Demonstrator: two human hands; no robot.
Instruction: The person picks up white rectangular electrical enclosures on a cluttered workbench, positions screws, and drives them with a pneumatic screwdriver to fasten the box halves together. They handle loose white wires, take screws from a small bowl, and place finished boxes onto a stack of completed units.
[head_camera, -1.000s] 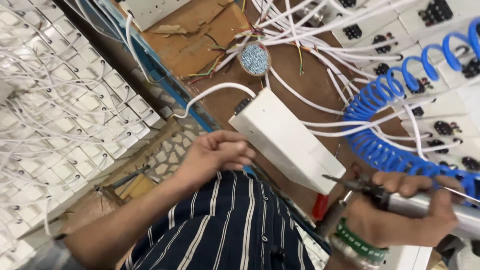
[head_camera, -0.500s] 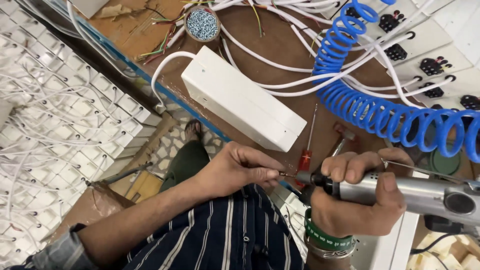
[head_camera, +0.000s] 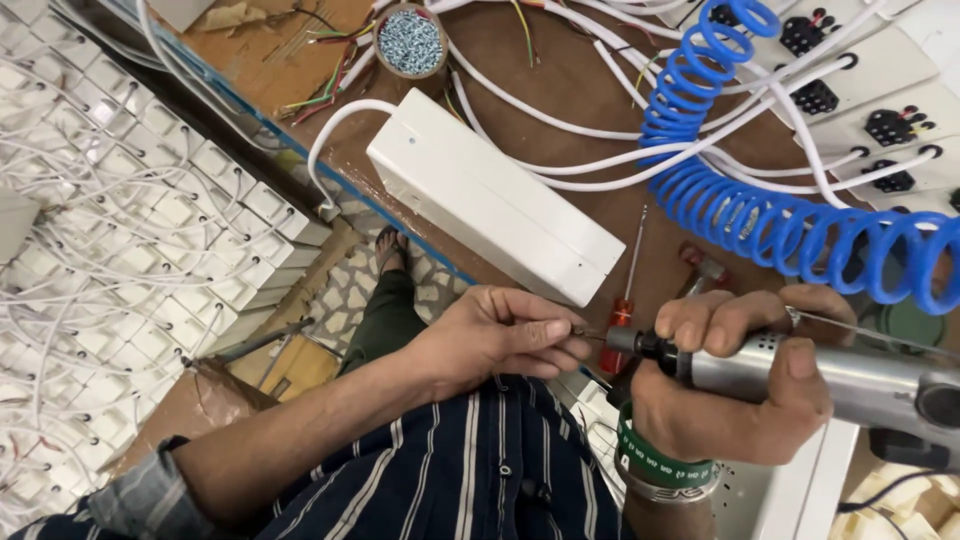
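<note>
Head view: two hands meeting at the tip of a grey metal powered screwdriver (head_camera: 800, 375).
Right hand (head_camera: 735, 385), fingers wrapped round the tool body above the brown surface (head_camera: 560, 60); left hand (head_camera: 500, 335), fingers pinched narrow at its bit, what they hold too small to tell. Long white plastic box (head_camera: 490, 195) just beyond; red-handled screwdriver (head_camera: 625, 300), blue coiled hose (head_camera: 760, 215) and round cup of screws (head_camera: 410, 42) nearby.
</note>
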